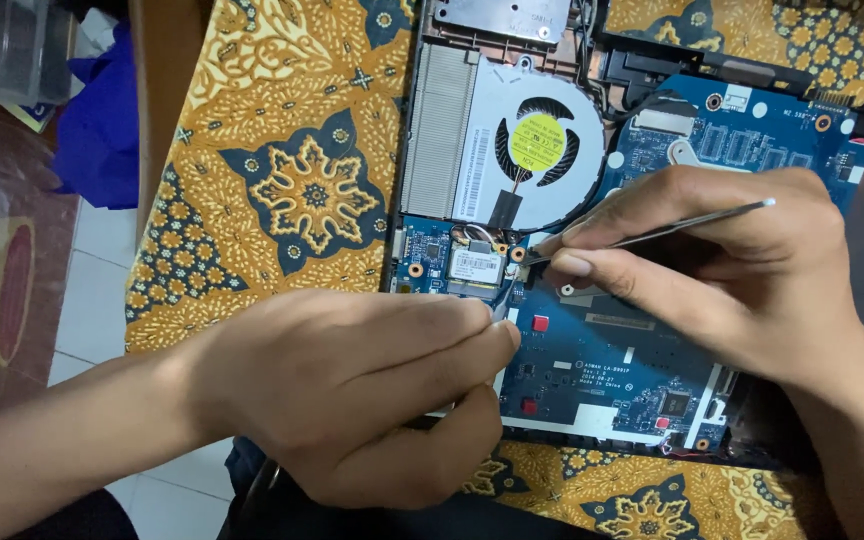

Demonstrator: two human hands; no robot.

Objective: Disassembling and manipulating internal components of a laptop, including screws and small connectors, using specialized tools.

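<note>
Tweezers (652,232): long axis ran left-right, tip left at wireless card (476,267).
Right hand (712,265): fingers pinched tweezers.
Left hand (352,390): fingertips pinched a small, unclear tool.
Surface: blue motherboard (592,370), batik cloth (292,180).

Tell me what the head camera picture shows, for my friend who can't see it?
Two bare hands work over an opened laptop's blue circuit board: the right hand holds a thin metal tool, and the left hand pinches something small beside a little white card. A round cooling fan sits above, on a yellow and blue patterned cloth.
</note>
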